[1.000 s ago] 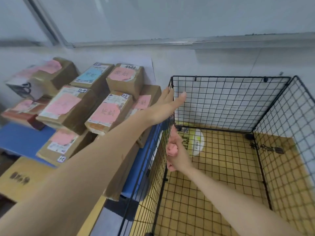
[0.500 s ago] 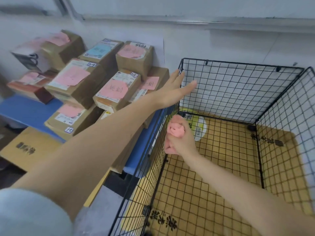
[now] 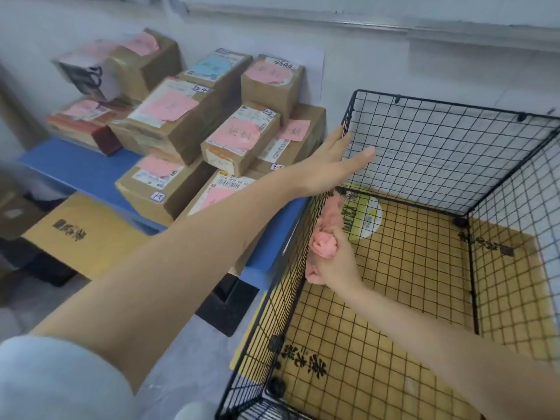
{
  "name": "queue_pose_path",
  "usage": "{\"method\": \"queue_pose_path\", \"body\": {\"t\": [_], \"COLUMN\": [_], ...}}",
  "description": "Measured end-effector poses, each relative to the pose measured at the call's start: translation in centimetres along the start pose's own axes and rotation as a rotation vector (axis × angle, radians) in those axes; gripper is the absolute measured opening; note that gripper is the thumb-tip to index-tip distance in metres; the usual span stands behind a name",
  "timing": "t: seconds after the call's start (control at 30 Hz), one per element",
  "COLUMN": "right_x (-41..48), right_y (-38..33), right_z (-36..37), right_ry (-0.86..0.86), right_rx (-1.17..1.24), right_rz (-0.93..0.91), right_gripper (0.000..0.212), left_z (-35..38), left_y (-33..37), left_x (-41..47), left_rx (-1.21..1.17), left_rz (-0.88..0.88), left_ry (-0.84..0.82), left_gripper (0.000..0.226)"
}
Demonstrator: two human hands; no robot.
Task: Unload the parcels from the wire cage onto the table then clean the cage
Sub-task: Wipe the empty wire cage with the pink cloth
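Unload looks done: parcels (image 3: 181, 125) sit stacked on the blue worktop (image 3: 75, 168), none in the wire cage (image 3: 439, 153). Cleaning step — right hand (image 3: 339, 262) grips a pink cloth (image 3: 325, 237) against the cage's left panel. Left hand (image 3: 330, 168) lies flat, fingers straight, bracing the top corner. Next — wipe along that panel, keeping the cage steady.

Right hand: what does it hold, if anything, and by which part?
The right hand grips a bunched pink cloth round its middle.
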State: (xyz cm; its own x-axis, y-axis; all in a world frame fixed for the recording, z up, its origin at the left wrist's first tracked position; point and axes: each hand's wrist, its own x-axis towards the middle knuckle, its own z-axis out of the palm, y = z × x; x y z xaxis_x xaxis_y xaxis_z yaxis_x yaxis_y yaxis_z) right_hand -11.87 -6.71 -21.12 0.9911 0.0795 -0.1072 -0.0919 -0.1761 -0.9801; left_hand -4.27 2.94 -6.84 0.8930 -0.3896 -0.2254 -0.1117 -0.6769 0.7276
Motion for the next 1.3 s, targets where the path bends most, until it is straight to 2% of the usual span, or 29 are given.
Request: {"method": "queue_pose_path", "body": {"t": [0.07,0.17,0.23,0.3,0.43,0.53,0.67,0.77,0.87,1.13,1.23,1.3], "right_x": [-0.1,-0.6,-1.0,-1.2,-1.1,-2.2,-3.5,-3.8,-4.1,-4.2,-4.1,-4.4], "right_y": [1.7,4.0,4.8,5.0,3.8,-0.7,-6.9,-8.0,-6.4,0.4,2.5,4.0], "right_z": [0.6,1.7,2.1,2.3,1.9,0.7,-0.7,-0.7,0.1,2.4,2.5,3.0], "right_ry": [-0.035,-0.114,-0.105,-0.078,-0.054,0.007,-0.002,-0.01,-0.008,0.033,-0.01,-0.065], "right_rx": [-0.039,-0.01,0.031,0.093,0.117,0.083,0.113,0.049,0.056,-0.013,-0.066,-0.146], "right_rz": [0.063,0.291,0.504,0.611,0.477,0.28,-0.025,-0.125,-0.117,0.049,0.189,0.359], "right_gripper": [0.053,0.073,0.069,0.061,0.059,0.043,0.043,0.035,0.032,0.039,0.05,0.058], "left_z": [0.2,0.4,0.5,0.6,0.8,0.8,0.9,1.0,1.0,1.3,1.3,1.3], "left_y": [-0.2,-0.3,-0.3,-0.5,-1.1,-1.1,-0.9,-1.0,-1.0,-0.7,-0.6,-0.5], "left_x": [-0.5,-0.9,-0.9,-0.8,-0.8,-0.7,-0.6,-0.7,-0.8,-1.5,-1.4,-1.4], "left_rx": [-0.008,0.004,0.014,0.024,0.039,0.044,-0.003,-0.016,0.03,0.065,0.069,0.07], "left_rz": [0.009,0.02,0.026,0.033,0.07,0.078,0.061,0.048,0.053,0.052,0.054,0.062], "left_ry": [0.003,0.019,0.033,0.047,0.063,0.083,0.085,0.082,0.086,0.113,0.116,0.117], "left_gripper": [0.078,0.079,0.08,0.08,0.077,0.074,0.071,0.07,0.071,0.069,0.068,0.069]}}
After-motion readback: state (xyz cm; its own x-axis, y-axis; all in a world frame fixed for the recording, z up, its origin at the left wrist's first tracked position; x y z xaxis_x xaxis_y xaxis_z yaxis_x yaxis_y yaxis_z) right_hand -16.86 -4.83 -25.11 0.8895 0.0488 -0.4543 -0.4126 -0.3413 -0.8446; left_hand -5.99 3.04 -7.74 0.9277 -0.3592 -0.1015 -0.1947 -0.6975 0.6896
